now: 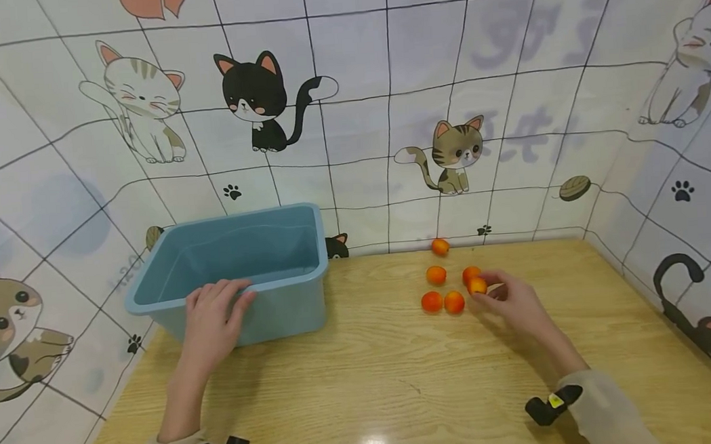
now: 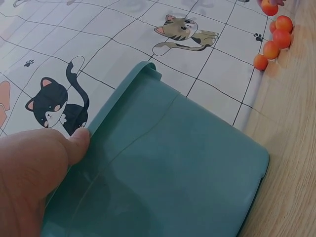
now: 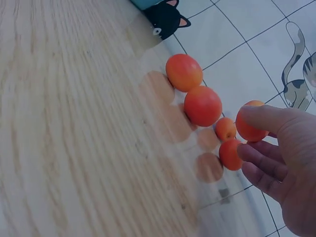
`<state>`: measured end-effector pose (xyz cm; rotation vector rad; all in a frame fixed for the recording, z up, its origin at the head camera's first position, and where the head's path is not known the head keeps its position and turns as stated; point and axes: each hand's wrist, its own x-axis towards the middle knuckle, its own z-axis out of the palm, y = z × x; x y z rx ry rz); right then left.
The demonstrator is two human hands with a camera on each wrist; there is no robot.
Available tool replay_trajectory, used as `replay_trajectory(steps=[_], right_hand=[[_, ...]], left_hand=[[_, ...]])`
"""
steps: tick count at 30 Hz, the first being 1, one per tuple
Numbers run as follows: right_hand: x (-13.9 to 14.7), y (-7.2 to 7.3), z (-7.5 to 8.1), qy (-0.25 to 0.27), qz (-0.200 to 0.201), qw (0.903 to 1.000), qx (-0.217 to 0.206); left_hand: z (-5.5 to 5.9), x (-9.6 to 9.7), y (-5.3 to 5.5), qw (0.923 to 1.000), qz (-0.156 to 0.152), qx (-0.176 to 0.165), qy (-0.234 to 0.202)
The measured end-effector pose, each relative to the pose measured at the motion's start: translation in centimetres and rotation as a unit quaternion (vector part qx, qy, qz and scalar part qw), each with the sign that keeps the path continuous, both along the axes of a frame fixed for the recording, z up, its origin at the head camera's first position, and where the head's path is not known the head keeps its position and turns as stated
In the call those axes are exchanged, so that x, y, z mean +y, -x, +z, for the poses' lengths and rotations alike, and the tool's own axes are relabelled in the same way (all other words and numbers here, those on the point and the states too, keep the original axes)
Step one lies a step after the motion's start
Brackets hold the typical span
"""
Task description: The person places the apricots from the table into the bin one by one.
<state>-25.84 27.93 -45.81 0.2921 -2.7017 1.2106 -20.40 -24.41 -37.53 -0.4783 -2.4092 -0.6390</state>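
"Edges first: where is room for moving seen?"

"Between the blue bin [image 1: 288, 314] and the orange-red fruits [image 1: 432, 302], a broad stretch of the wooden surface [image 1: 371, 377] is shown, with more in front of both. The back edge is bounded by a printed wall [image 1: 365, 180]; the bin is set near it at the back left, and one loose fruit [image 1: 440, 247] is placed right at that edge, right of centre."

"How are the grips engaged?"

"The bin's near rim [image 1: 292, 280] is held by the left grip [image 1: 211, 322]. One held fruit [image 1: 477, 286] is pinched between thumb and fingertips by the right grip [image 1: 513, 300], at the right side of the cluster. Whether the loose one just behind it is touched cannot be told."

"What is counted?"

"Fruits: six, one pinched and five resting loose. Bins: one. Grips: two. Pale sleeves [image 1: 612, 413]: two, each worn with a black wrist mount [image 1: 541, 411]."
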Motion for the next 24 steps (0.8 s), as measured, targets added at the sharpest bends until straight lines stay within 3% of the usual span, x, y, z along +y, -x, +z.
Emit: replay_trajectory(steps=[7, 24], right_hand=[[-0.8, 0.3, 0.9, 0.004, -0.002, 0.9996, 0.028], [-4.9, 0.4, 5.0, 0.027, 0.036, 0.9952, 0.087]], left_hand=[[0.1, 0.0, 0.0, 1.0000, 0.002, 0.000, 0.001], [-0.1, -0.1, 0.3, 1.0000, -0.001, 0.008, -0.003]])
